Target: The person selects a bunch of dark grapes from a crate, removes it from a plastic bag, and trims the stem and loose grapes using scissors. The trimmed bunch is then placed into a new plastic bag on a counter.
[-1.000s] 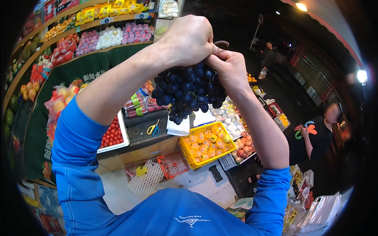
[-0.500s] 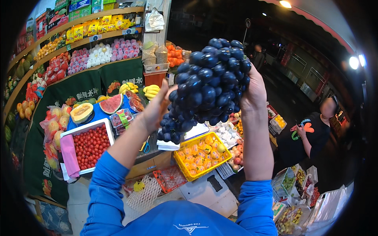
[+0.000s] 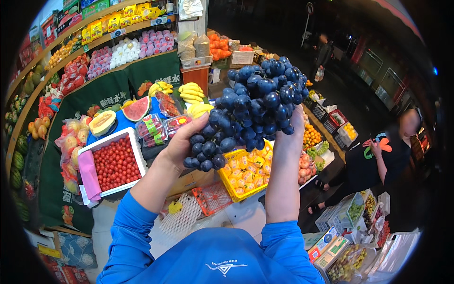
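Observation:
A large bunch of dark blue-black grapes [image 3: 253,106] is held up in front of me, at about chest height. My left hand [image 3: 182,142] grips its lower left end, the thumb along the top and the other fingers hidden behind the fruit. On the other side my right hand [image 3: 297,120] supports the right end, its fingers mostly covered by the grapes. Below the bunch stands a yellow crate [image 3: 231,185] of fruits in yellow-orange wrappers. To the left of my left hand is a white foam box [image 3: 143,163] full of small red fruits.
A cut watermelon [image 3: 137,109], a halved melon [image 3: 102,123], clear fruit boxes [image 3: 152,130] and bananas [image 3: 191,92] lie beyond my left hand. Fruit shelves [image 3: 127,40] curve behind. A person in black [image 3: 378,161] stands to the right, near baskets of grapes [image 3: 355,210].
The grape bunch has come slightly lower and tilted, its right end higher. My left hand has closed onto its left end, where it was apart before. The view has shifted.

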`<state>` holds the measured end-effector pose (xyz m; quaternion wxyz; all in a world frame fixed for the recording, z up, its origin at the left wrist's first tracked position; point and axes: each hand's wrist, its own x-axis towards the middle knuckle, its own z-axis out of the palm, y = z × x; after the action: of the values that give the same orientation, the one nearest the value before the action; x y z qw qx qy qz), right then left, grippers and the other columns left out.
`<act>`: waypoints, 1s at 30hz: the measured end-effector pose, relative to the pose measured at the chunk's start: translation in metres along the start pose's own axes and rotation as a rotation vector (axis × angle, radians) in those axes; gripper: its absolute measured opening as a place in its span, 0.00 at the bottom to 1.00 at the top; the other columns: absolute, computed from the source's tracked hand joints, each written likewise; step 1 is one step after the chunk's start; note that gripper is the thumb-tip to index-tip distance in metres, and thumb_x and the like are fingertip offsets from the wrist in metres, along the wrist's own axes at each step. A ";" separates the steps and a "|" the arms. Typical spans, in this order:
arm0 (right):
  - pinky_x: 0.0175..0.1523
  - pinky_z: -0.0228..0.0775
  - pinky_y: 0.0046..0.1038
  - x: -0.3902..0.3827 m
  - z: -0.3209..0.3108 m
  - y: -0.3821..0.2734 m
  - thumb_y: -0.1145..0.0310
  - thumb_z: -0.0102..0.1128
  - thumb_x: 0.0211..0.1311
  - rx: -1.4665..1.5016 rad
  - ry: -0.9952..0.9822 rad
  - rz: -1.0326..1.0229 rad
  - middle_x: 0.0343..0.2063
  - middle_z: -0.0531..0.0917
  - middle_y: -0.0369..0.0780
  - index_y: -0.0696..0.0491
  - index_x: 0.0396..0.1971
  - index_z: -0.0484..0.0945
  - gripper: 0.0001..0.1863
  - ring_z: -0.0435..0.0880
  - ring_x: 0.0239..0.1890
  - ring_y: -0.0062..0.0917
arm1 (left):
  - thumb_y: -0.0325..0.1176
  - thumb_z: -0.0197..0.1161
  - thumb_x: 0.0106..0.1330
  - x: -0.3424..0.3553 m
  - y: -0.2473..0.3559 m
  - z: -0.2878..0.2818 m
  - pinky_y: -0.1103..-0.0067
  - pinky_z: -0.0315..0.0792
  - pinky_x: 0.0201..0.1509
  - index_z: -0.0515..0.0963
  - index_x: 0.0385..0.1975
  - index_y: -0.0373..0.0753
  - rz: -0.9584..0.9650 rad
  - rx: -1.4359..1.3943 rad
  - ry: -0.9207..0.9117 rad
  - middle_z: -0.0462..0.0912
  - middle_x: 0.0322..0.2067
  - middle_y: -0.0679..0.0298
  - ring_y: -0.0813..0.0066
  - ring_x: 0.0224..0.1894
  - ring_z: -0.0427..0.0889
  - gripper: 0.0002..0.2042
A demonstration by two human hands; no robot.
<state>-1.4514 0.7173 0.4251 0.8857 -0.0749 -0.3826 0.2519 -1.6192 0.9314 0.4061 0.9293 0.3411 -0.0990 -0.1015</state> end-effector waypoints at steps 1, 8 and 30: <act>0.65 0.75 0.42 -0.002 -0.003 0.003 0.61 0.44 0.78 0.052 0.017 0.005 0.53 0.84 0.47 0.58 0.55 0.78 0.20 0.84 0.55 0.36 | 0.52 0.50 0.77 -0.002 0.003 -0.001 0.64 0.88 0.40 0.69 0.67 0.37 -0.001 0.064 -0.049 0.82 0.56 0.53 0.66 0.50 0.87 0.28; 0.66 0.74 0.44 0.000 -0.018 0.019 0.60 0.38 0.80 0.144 0.085 0.053 0.56 0.82 0.47 0.57 0.57 0.77 0.22 0.82 0.57 0.37 | 0.55 0.47 0.77 -0.002 0.016 0.004 0.70 0.89 0.37 0.67 0.68 0.33 -0.018 0.096 -0.009 0.82 0.56 0.50 0.62 0.49 0.88 0.32; 0.47 0.86 0.35 0.037 0.048 0.020 0.71 0.57 0.70 -0.176 0.507 -0.217 0.38 0.89 0.45 0.63 0.41 0.83 0.11 0.90 0.39 0.31 | 0.24 0.76 0.49 0.004 -0.013 0.021 0.59 0.68 0.67 0.85 0.38 0.39 1.460 2.312 0.588 0.76 0.59 0.53 0.49 0.65 0.71 0.14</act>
<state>-1.4718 0.7501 0.4760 0.9650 -0.1705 -0.1752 0.0949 -1.6227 0.9076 0.4135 -0.0457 0.7854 -0.0824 0.6118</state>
